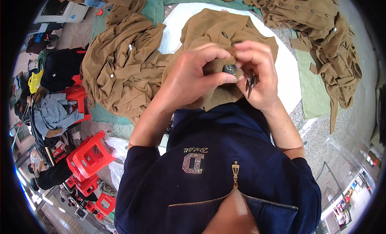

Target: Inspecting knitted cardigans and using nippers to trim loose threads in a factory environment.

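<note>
A brown knit garment (209, 30) is spread over my lap and the white sheet in front of me. With my left hand (189, 73) closed, I pinch its cloth beside a dark four-hole button (229, 69), the thumb tip against the button's lower edge. My right hand (260, 73) is curled close by on the other side of the button. Small metal thread snips (251, 83) rest in its palm, blades showing below the fingers. Its fingertips are near the cloth; whether they grip it I cannot tell. Another dark button (224, 34) sits farther up the garment.
Brown garments lie heaped on the left (120, 69) and at the far right (301, 10). Under my work is a white sheet (291, 77), with green sheeting (311, 101) beside it. Red plastic stools (90, 155) stand at the left, some bearing clothes. A person (38, 161) is farther off.
</note>
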The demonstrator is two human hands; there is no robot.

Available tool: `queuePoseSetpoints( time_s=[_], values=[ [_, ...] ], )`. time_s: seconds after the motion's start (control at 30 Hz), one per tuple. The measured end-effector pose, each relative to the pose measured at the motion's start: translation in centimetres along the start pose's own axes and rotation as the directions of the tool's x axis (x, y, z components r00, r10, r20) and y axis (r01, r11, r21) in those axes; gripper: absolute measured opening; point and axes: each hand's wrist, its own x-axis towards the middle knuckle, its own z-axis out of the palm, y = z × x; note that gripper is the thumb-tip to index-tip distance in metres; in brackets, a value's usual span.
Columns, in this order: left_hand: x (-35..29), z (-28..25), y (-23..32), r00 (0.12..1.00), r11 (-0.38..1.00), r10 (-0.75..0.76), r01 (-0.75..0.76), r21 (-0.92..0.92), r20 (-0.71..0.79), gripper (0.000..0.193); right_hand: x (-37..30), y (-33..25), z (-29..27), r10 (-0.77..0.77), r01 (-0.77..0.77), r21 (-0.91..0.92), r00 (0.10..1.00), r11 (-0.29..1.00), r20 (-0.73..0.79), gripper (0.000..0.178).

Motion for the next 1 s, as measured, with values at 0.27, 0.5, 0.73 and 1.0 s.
queuePoseSetpoints(
  time_s=[0.27,0.5,0.73,1.0],
  values=[
    [0.0,-0.5,0.2,0.998,0.995,-0.055,0.057,0.081,-0.022,0.030,0.9,0.4,-0.3,-0.009,0.034,-0.154,0.987,0.988,0.160,0.026],
    [0.5,-0.3,-1.7,0.979,0.943,0.203,-0.203,0.262,0.030,0.030,0.5,1.3,-0.4,-0.058,0.073,-0.110,0.990,0.991,0.129,0.021],
    [0.1,0.2,-2.2,0.945,0.862,0.324,-0.314,0.397,0.044,0.023,0.1,1.1,0.3,0.072,-0.075,-0.057,0.997,0.996,-0.039,0.022],
    [0.5,2.3,-2.4,0.794,0.748,0.550,-0.329,0.577,-0.260,0.015,-0.2,1.3,1.2,-0.331,0.283,-0.358,0.941,0.890,-0.077,0.021]
  ],
)
